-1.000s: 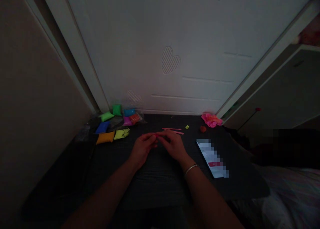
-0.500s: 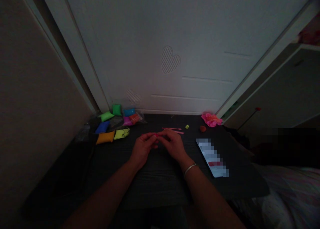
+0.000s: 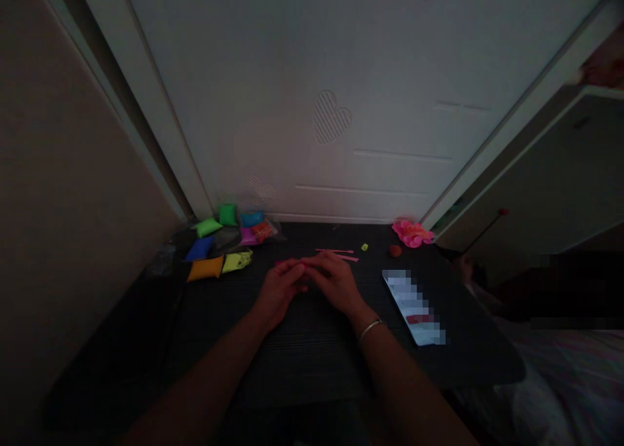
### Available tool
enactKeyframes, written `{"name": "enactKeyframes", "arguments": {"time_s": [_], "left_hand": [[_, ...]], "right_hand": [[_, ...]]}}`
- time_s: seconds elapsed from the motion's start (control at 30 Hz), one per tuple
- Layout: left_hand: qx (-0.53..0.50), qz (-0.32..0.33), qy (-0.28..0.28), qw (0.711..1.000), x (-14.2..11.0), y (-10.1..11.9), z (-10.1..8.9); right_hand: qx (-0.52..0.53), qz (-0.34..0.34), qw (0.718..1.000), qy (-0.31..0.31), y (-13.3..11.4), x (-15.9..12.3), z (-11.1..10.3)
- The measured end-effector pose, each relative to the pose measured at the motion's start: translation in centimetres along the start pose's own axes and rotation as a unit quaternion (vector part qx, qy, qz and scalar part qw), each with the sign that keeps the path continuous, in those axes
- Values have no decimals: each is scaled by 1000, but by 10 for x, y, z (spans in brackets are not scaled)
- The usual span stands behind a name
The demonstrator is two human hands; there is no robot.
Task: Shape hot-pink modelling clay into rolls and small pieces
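Observation:
Both of my hands meet over the middle of a dark table (image 3: 312, 361). My left hand (image 3: 277, 292) and my right hand (image 3: 336, 281) have their fingertips pinched together on a small pink piece (image 3: 292, 262) that shows just past the fingers. The scene is dim and the piece is mostly hidden. A silver bracelet (image 3: 370, 329) sits on my right wrist. Thin pink sticks (image 3: 337, 253) lie on the table just beyond my right hand.
Several bright clay packets (image 3: 221, 244) in green, blue, orange, yellow and pink lie at the back left. A pink clay flower (image 3: 412, 233), a small red lump (image 3: 396, 251) and a tiny yellow bit (image 3: 364, 246) sit at the back right. A white leaflet (image 3: 413, 306) lies to the right.
My hands have stayed together in the same spot, with only small finger movements. A little more of the pink piece shows to the left of the fingertips.

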State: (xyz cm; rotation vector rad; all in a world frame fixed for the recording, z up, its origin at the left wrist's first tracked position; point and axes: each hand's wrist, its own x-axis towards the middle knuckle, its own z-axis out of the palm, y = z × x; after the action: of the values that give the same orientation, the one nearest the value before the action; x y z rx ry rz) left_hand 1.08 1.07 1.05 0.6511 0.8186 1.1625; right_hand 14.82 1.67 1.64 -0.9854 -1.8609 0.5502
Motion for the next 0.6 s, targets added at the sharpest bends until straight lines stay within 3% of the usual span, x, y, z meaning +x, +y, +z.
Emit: {"name": "enactKeyframes", "arguments": {"time_s": [0.2,0.33,0.4,0.47,0.53,0.6], "left_hand": [[43,-15,-18,999,2,-2,-2],[198,74,14,977,4,-2,-5],[346,165,31,923,5,-3,-8],[486,248,17,838,6,-5,-12],[583,290,-15,758,7,-9,-15],[648,302,-36,698,8,-12,-18]], "right_hand": [[-20,32,999,-9,1,1,-5],[-22,74,996,-38,11,2,-13],[-48,92,993,-51,19,2,-17],[-91,107,987,-77,27,2,-20],[-140,121,977,-110,33,0,-21],[-180,135,965,-136,35,-1,-22]]}}
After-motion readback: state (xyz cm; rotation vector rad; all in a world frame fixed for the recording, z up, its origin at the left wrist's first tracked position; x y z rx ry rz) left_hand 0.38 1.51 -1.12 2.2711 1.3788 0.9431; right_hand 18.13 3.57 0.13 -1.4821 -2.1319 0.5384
